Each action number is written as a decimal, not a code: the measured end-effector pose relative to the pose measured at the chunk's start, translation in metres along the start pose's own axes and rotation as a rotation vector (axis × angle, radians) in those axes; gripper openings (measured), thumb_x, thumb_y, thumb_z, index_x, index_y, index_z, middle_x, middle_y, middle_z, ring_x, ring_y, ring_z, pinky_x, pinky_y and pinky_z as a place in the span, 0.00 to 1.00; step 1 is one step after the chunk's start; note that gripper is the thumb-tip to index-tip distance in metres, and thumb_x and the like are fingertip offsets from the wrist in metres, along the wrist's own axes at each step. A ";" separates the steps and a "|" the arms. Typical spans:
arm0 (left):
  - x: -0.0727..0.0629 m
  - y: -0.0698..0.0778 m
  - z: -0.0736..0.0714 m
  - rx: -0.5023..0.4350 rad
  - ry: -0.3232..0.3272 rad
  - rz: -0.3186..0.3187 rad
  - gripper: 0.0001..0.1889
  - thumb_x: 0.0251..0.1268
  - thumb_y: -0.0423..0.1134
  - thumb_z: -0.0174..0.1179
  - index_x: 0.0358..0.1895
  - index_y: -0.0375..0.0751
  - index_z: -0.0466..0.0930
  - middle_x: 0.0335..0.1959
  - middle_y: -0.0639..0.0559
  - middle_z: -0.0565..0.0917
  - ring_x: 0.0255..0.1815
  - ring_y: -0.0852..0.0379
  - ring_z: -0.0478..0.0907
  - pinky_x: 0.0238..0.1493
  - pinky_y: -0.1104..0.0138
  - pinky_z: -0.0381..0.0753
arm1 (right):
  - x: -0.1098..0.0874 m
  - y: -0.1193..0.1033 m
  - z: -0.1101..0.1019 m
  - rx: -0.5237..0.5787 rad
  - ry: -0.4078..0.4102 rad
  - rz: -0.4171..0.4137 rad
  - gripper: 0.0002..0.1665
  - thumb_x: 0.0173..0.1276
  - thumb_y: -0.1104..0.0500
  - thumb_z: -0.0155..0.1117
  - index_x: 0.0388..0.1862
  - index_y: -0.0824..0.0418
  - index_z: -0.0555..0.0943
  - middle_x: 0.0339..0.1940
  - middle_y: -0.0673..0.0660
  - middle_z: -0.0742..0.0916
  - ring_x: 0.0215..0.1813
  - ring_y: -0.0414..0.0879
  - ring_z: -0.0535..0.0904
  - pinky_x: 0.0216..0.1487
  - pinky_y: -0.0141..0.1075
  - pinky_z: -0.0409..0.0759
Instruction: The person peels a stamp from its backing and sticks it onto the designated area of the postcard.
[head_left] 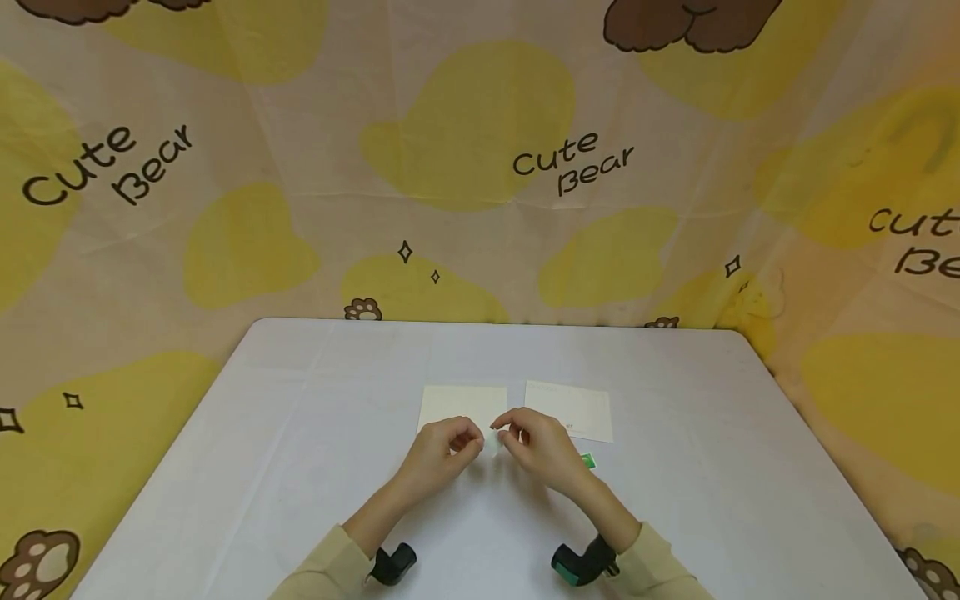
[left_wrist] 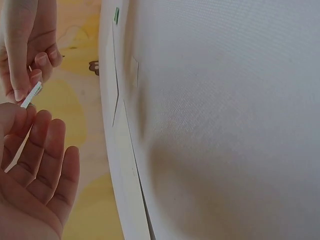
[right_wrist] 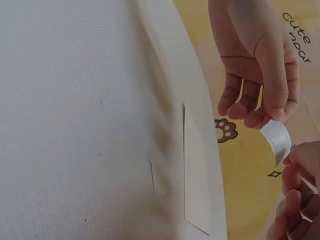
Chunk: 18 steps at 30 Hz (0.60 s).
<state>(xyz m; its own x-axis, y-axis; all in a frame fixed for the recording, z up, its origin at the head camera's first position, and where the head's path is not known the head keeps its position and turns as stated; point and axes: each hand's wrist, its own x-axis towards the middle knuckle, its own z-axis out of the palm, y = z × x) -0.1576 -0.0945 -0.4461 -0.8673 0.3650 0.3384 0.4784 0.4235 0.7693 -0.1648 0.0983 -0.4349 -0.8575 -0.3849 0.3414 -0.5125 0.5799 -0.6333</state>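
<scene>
Between both hands, above the table, is a small postage stamp (right_wrist: 277,141) with toothed edges, its pale side showing in the right wrist view. My left hand (head_left: 442,448) pinches one end with thumb and forefinger; its other fingers spread loosely in the left wrist view. At the opposite edge, my right hand (head_left: 542,450) holds the stamp by its fingertips, partly hidden. Behind the hands lie two cream cards, the left card (head_left: 461,403) and the right card (head_left: 570,408). A green stamp (head_left: 588,461) lies beside the right wrist, partly covered by it.
The white table (head_left: 247,467) stands against a yellow patterned cloth (head_left: 465,125). A small pale paper piece (right_wrist: 159,179) lies on the tabletop near the cards. Black devices are strapped at both wrists, a left one (head_left: 393,564) and a right one (head_left: 581,562).
</scene>
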 end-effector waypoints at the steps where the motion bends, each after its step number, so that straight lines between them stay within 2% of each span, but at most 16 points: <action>1: 0.000 0.000 0.000 0.004 0.001 0.004 0.06 0.57 0.29 0.58 0.27 0.45 0.79 0.25 0.59 0.80 0.26 0.67 0.76 0.31 0.72 0.79 | 0.000 0.000 0.000 -0.001 0.005 -0.006 0.07 0.60 0.64 0.63 0.36 0.55 0.82 0.20 0.42 0.73 0.23 0.34 0.65 0.23 0.25 0.67; 7: -0.001 -0.001 0.000 0.048 -0.003 0.006 0.07 0.56 0.30 0.59 0.27 0.47 0.78 0.26 0.60 0.80 0.27 0.67 0.76 0.32 0.73 0.79 | 0.000 0.001 0.000 0.000 0.029 -0.047 0.01 0.62 0.61 0.63 0.33 0.56 0.80 0.21 0.42 0.75 0.23 0.34 0.65 0.23 0.25 0.68; 18: 0.000 0.000 0.001 0.085 0.006 -0.010 0.07 0.55 0.30 0.59 0.27 0.48 0.78 0.26 0.60 0.80 0.27 0.66 0.77 0.32 0.71 0.79 | -0.002 0.001 0.000 0.008 0.029 -0.049 0.02 0.63 0.60 0.62 0.30 0.55 0.79 0.23 0.42 0.76 0.24 0.34 0.66 0.24 0.25 0.68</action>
<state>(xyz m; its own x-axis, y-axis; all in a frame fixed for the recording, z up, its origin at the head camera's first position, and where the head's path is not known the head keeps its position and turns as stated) -0.1576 -0.0937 -0.4464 -0.8728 0.3554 0.3344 0.4794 0.4960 0.7240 -0.1639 0.0993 -0.4363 -0.8323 -0.3918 0.3922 -0.5538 0.5550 -0.6207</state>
